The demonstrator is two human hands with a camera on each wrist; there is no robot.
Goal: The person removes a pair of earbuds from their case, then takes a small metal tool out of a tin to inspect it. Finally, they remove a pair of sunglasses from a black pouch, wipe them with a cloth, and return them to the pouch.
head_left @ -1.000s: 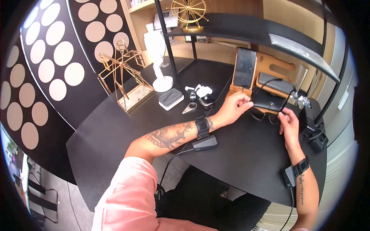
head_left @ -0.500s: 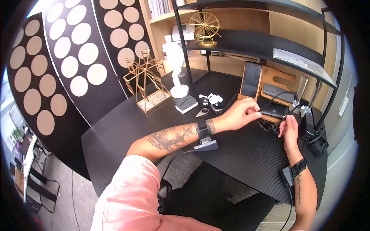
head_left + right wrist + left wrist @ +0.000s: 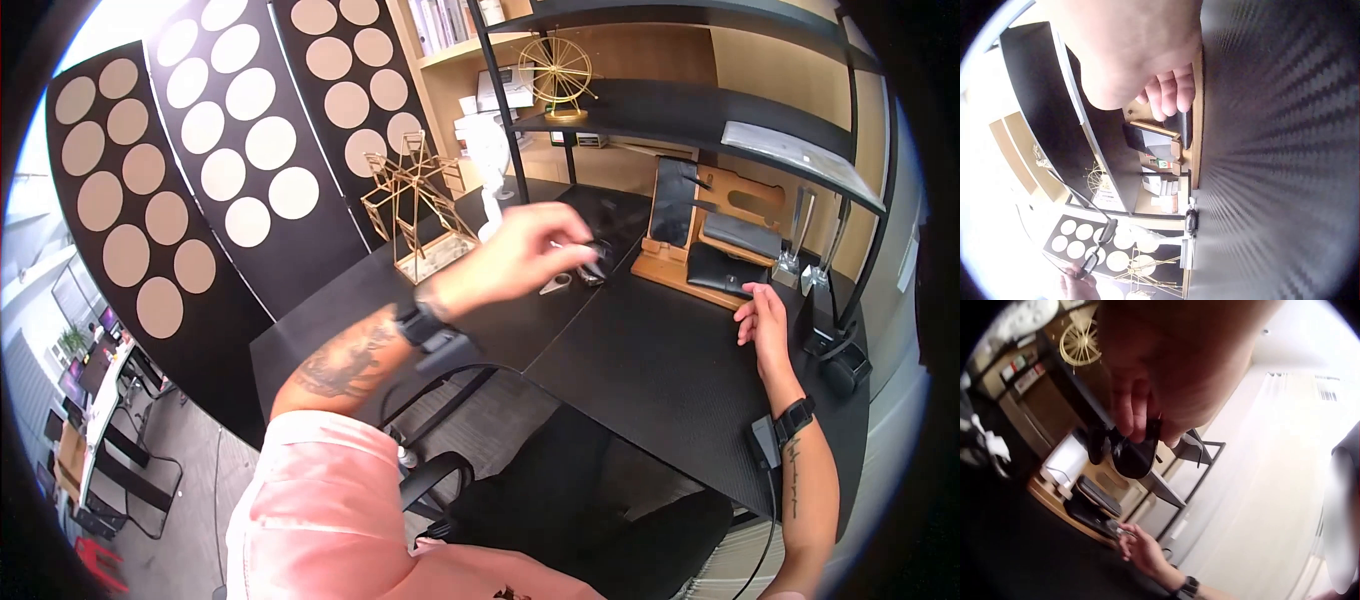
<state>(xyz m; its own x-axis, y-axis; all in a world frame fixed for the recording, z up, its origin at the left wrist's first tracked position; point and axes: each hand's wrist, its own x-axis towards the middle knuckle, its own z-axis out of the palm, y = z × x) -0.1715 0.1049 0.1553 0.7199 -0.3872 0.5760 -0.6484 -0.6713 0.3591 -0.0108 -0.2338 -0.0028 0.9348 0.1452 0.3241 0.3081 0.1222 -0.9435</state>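
Dark sunglasses (image 3: 1135, 459) hang from my left hand (image 3: 525, 255), pinched by the fingers, over the middle of the desk. The right wrist view shows the raised sunglasses (image 3: 1107, 231) side-on, with their long thin temples spread. My right hand (image 3: 765, 318) is near the front right corner of a wooden desk organizer (image 3: 660, 262), its fingers loosely bent and holding nothing. On that organizer lie a black flat case (image 3: 720, 272) and a grey case (image 3: 740, 235), with a phone (image 3: 673, 200) upright at its left.
Behind my left hand stand a gold geometric ornament (image 3: 415, 205) and a white figure (image 3: 490, 150), partly hidden. A small ring-ended item (image 3: 555, 285) lies below that hand. Crystal-based pieces (image 3: 787, 268) stand right of the organizer. A black shelf (image 3: 690, 108) overhangs the back.
My left hand has carried the sunglasses leftward, away from the organizer. My right hand has let go of them and stays near the organizer. The head view has shifted.
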